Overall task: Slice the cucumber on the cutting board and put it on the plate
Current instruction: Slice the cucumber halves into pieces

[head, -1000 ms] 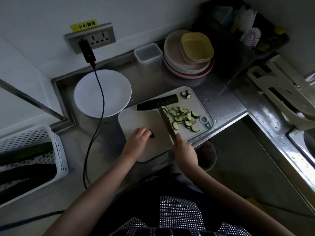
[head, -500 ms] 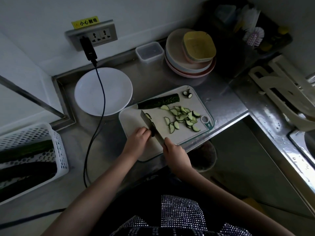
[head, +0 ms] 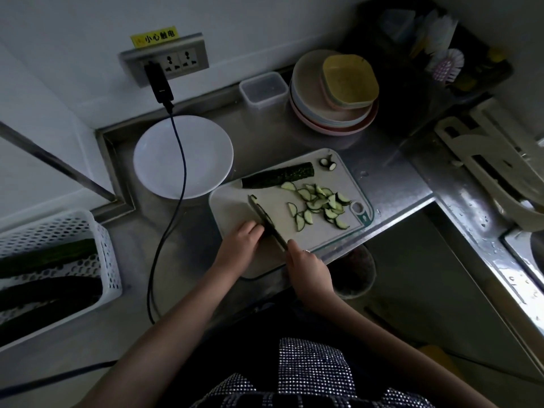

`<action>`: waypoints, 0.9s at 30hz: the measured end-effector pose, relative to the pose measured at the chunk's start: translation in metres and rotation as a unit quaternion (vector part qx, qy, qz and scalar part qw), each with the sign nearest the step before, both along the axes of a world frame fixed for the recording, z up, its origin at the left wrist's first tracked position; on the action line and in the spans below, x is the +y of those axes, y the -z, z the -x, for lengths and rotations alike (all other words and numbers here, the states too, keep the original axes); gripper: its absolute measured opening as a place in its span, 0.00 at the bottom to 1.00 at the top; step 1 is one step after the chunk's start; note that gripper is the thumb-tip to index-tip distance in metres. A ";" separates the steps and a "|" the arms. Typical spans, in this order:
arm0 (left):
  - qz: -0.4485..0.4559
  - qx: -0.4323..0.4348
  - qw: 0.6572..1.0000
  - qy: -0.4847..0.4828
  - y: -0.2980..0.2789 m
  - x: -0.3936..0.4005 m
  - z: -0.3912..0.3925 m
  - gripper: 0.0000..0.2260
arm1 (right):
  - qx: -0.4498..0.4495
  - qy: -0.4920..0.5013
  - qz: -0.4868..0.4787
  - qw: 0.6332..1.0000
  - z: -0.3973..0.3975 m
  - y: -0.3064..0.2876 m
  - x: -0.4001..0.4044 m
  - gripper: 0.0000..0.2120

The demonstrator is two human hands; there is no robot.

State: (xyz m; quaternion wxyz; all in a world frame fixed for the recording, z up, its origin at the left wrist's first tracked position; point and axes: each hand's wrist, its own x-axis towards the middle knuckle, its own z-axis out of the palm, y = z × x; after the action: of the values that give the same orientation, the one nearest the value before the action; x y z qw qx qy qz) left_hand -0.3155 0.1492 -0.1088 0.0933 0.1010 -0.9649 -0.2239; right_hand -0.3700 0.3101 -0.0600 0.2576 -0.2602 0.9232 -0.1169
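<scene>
One cutting board, one white plate, one knife, perhaps eighteen cucumber slices

Near the middle of the frame, the left hand is covering whatever piece it is pressing beside the knife, so that piece is staying unreadable. The right hand is hiding the knife's handle. At the left edge, the white basket is being cut off, and its dark contents are lying too deep in shadow to identify. The rack in the upper right is blurring into darkness.
</scene>
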 end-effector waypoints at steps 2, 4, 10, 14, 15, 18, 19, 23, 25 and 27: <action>0.002 0.018 1.000 0.010 0.005 -0.002 -0.002 0.05 | 0.008 0.052 0.023 0.998 0.007 -0.004 0.006 0.03; 0.011 0.025 1.000 0.007 0.009 -0.003 -0.005 0.08 | 0.010 0.094 0.041 0.995 0.013 -0.008 0.011 0.01; 0.038 0.034 0.999 -0.003 0.007 -0.002 -0.007 0.10 | -0.016 0.017 0.072 0.997 0.000 -0.014 0.005 0.06; 0.027 0.025 0.999 -0.013 0.006 -0.001 -0.009 0.12 | -0.022 -0.012 0.068 0.997 -0.003 -0.011 -0.002 0.06; 0.026 0.025 0.999 -0.014 0.006 -0.001 -0.009 0.12 | -0.024 -0.007 0.067 0.997 -0.002 -0.010 -0.003 0.06; 0.026 0.023 0.999 -0.013 0.003 -0.001 -0.008 0.10 | -0.032 0.002 0.054 0.998 -0.002 -0.007 -0.002 0.07; 0.025 0.020 0.999 -0.011 0.003 -0.001 -0.008 0.08 | -0.033 0.002 0.048 0.998 -0.002 -0.007 -0.003 0.07; 0.018 -0.013 1.000 -0.003 -0.001 -0.001 -0.008 0.15 | -0.023 -0.012 0.014 1.000 -0.004 -0.005 -0.006 0.06; 0.029 -0.010 1.000 -0.006 -0.001 -0.001 -0.008 0.15 | -0.022 -0.015 -0.001 1.000 -0.004 -0.002 -0.008 0.04; 0.034 -0.003 0.999 -0.007 -0.004 -0.001 -0.007 0.14 | -0.023 -0.012 -0.006 1.000 -0.003 0.000 -0.008 0.03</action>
State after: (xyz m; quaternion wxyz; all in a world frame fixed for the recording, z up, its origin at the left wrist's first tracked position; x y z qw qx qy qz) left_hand -0.3085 0.1483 -0.1053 0.0954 0.1052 -0.9715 -0.1898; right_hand -0.3669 0.3020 -0.0596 0.2813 -0.2667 0.9147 -0.1140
